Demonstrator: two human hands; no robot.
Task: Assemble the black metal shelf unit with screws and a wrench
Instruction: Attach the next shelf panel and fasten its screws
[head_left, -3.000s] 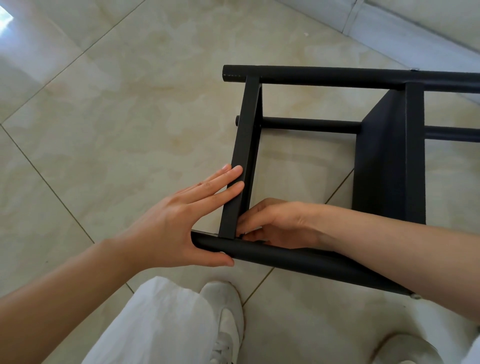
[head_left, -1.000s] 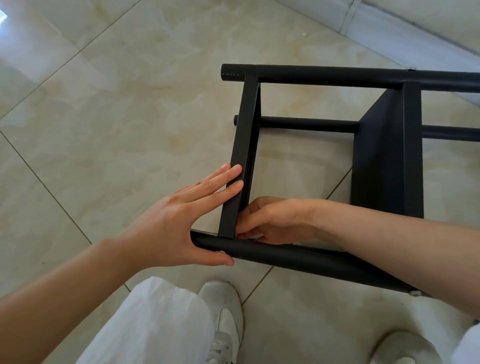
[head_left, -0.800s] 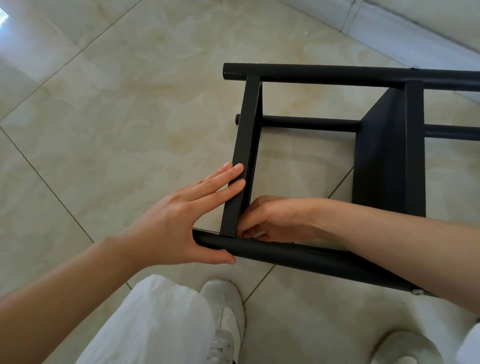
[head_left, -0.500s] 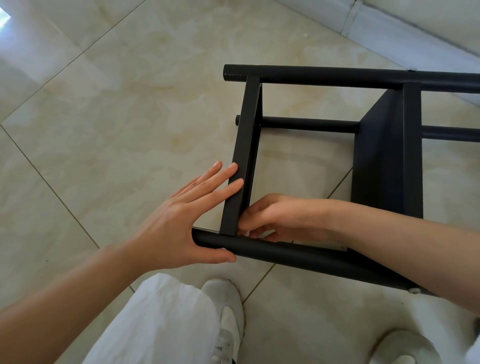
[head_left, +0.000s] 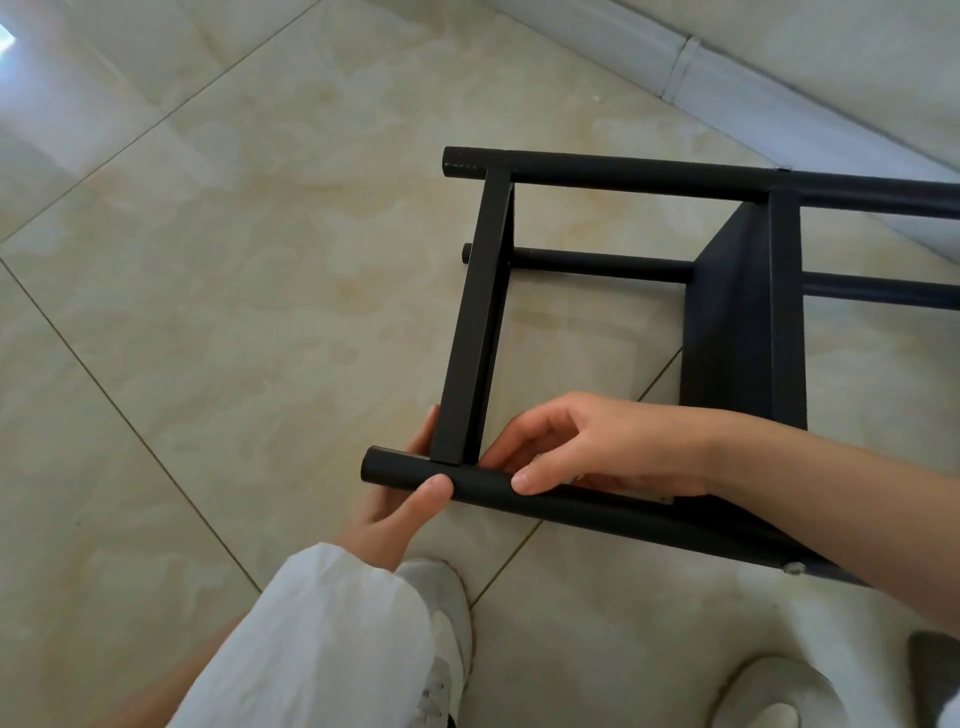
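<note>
Left hand (head_left: 395, 506) now wraps the shelf unit's near tube (head_left: 597, 506) from below, no longer flat against the crossbar (head_left: 470, 332); right hand (head_left: 587, 449) pinches beside the joint.

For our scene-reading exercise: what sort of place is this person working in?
Probably an indoor room at home: glossy beige floor tiles, a pale skirting board along the wall, and the shelf unit lying on the floor.

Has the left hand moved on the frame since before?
Yes. The left hand left the flat crossbar and dropped under the near tube, gripping its end.
</note>
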